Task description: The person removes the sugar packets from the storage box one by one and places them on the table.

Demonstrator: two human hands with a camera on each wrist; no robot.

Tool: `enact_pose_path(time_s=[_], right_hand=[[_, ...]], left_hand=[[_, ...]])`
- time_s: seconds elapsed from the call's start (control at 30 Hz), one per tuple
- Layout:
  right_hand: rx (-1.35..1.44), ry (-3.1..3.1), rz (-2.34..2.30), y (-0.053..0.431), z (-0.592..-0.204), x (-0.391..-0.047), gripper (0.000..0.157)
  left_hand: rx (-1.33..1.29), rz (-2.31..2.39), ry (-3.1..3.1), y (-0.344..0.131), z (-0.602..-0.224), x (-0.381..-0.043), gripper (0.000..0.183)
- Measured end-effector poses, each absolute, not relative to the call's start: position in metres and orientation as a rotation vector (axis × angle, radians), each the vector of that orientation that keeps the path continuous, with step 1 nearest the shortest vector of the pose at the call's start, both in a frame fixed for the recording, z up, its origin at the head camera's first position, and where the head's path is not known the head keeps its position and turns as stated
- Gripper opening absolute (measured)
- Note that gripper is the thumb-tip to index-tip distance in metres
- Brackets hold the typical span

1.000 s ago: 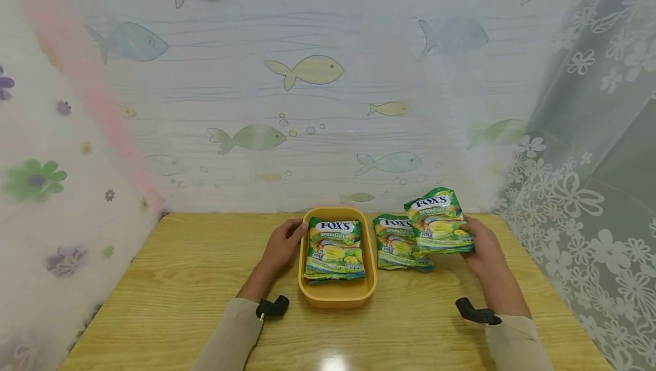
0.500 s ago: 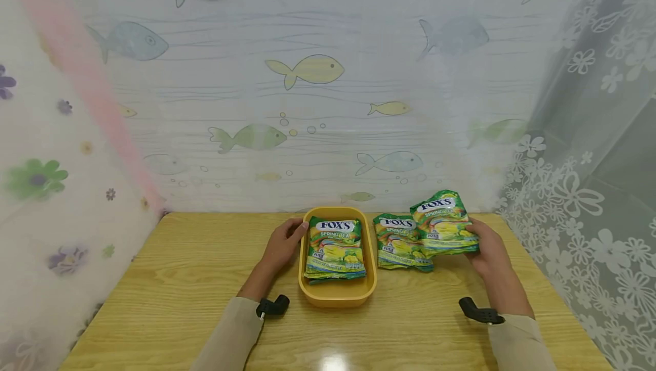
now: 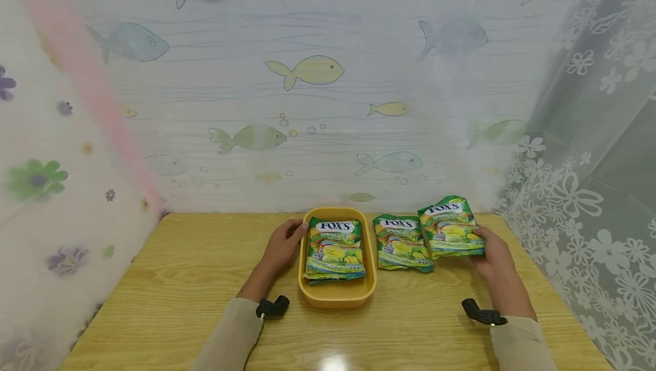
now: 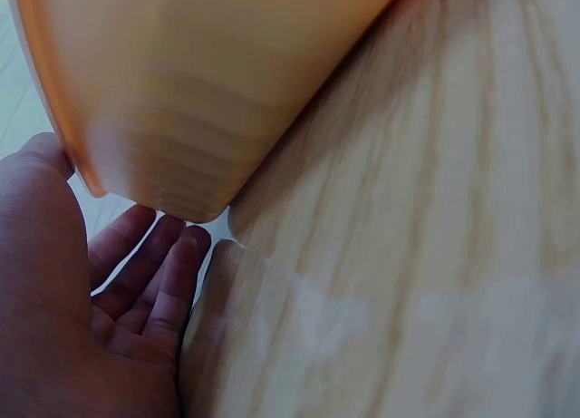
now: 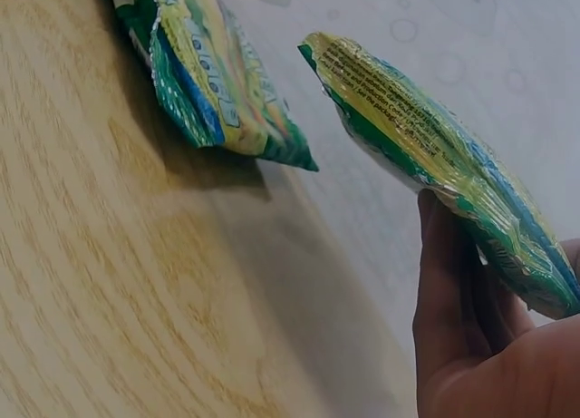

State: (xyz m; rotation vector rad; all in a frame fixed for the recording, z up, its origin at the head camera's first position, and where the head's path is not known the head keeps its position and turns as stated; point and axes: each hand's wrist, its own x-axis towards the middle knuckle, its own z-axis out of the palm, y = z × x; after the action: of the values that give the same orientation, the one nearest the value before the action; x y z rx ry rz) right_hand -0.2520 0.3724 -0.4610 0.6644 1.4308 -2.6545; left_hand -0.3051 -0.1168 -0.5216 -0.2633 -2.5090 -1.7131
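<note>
A yellow plastic container (image 3: 335, 292) stands on the table with a green and yellow Fox's Spring Tea candy bag (image 3: 335, 251) lying in it, and the edge of another bag shows beneath. My left hand (image 3: 279, 246) holds the container's left side, thumb at the rim and fingers by the outer wall (image 4: 208, 82). To the right, a second candy bag (image 3: 401, 246) lies on the table. Beside it my right hand (image 3: 494, 254) grips another candy bag (image 3: 451, 231) by its right edge. In the right wrist view this held bag (image 5: 435, 146) is tilted, thumb mostly hidden.
The wooden table (image 3: 215, 268) ends at a white fish-print curtain (image 3: 328, 132) behind the bags. Flower-print sheets hang at the left and right. Each wrist wears a black camera mount (image 3: 274, 306).
My right hand has moved to the right and slightly down with its candy bag, uncovering more of the bag on the table. The left hand and the container have stayed put.
</note>
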Motion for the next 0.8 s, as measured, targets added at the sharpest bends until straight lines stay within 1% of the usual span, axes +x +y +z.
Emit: enact_pose_path(time_s=[0.23,0.4,0.53,0.63,0.8], right_hand=[[0.741,1.432,-2.674,0.377,-0.467,-0.252,0.070],[0.784,1.390,-2.688,0.381,-0.470,-0.251,0.073],[0.736,1.432,-2.626,0.382,-0.472,-0.252,0.077],[0.709,1.453,-2.583,0.382,-0.473,-0.253,0.077],[0.769,1.450,-2.573,0.382,-0.475,-0.255,0.076]], left_hand=[[-0.260,-1.709,-2.513,-0.117,-0.521,-0.304,0.056],[-0.264,-1.717,-2.511,-0.117,-0.520,-0.304,0.056],[-0.264,-1.728,-2.509,-0.117,-0.520,-0.304,0.056],[-0.262,-1.726,-2.511,-0.117,-0.520,-0.304,0.056],[-0.258,-1.723,-2.510,-0.117,-0.519,-0.303,0.056]])
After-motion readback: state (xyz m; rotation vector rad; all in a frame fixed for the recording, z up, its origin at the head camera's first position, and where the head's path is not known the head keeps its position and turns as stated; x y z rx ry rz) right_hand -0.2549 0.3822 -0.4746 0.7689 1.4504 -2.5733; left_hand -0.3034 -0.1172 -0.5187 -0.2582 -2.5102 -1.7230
